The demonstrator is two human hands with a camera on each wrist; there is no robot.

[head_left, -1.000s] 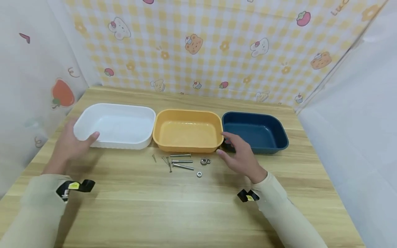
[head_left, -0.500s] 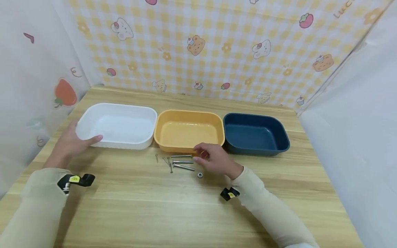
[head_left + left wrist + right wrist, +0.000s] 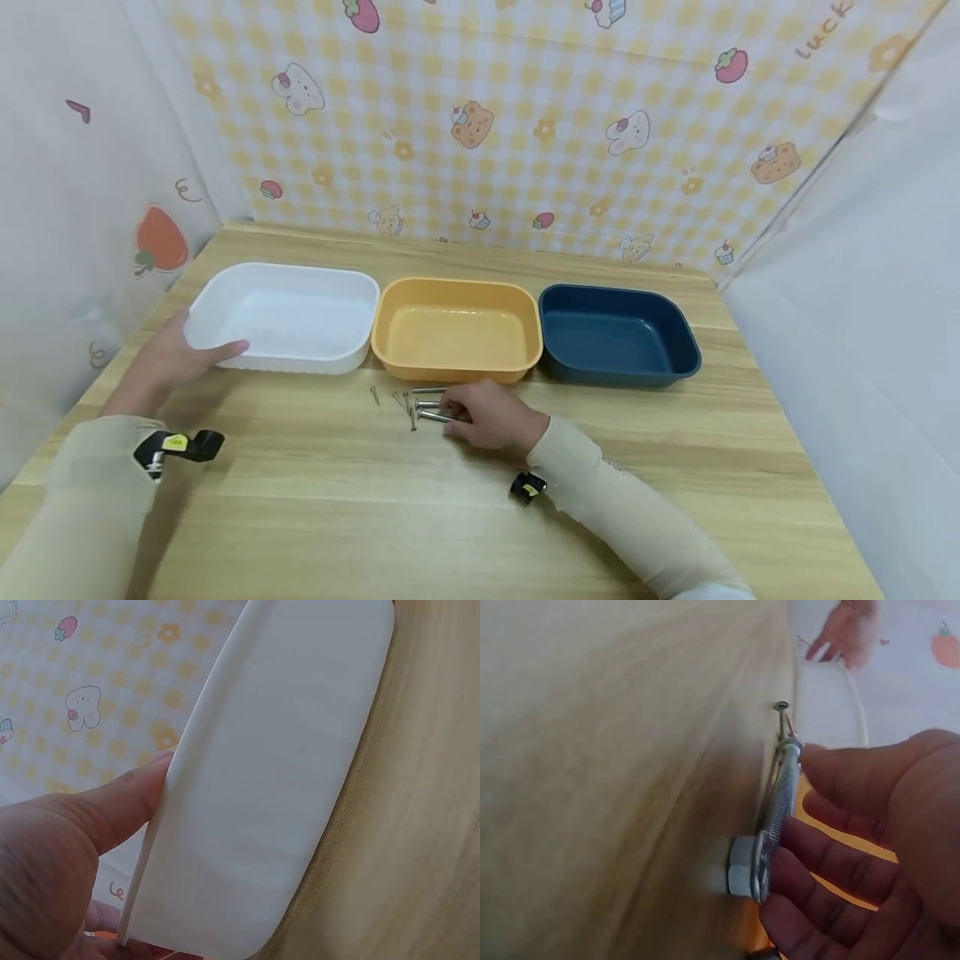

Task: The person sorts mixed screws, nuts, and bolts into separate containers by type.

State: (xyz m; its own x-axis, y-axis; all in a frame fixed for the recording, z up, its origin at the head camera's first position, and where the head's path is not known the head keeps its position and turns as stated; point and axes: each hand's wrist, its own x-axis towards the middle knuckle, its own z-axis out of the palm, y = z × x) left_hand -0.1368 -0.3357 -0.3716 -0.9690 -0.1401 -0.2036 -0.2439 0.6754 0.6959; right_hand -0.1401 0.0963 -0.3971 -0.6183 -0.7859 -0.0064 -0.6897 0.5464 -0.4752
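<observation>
Our right hand (image 3: 491, 417) has moved leftward; its grip is half-curled, thumb and fingertips apart, palm down by a hex nut (image 3: 741, 866); we cannot tell whether it holds anything. The bolts (image 3: 433, 415) lie just left on the desk (image 3: 337, 483), long axes sideways. Farther, our left hand (image 3: 168, 358) grips the white tray (image 3: 300, 364).

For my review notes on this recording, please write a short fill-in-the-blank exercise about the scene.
1. The left hand holds the leftmost bin, which is ____.
2. The rightmost bin is ____.
3. The right hand is at the bolts, in front of the yellow bin, the ____ of the three.

Missing words: white; dark blue; middle.
</observation>
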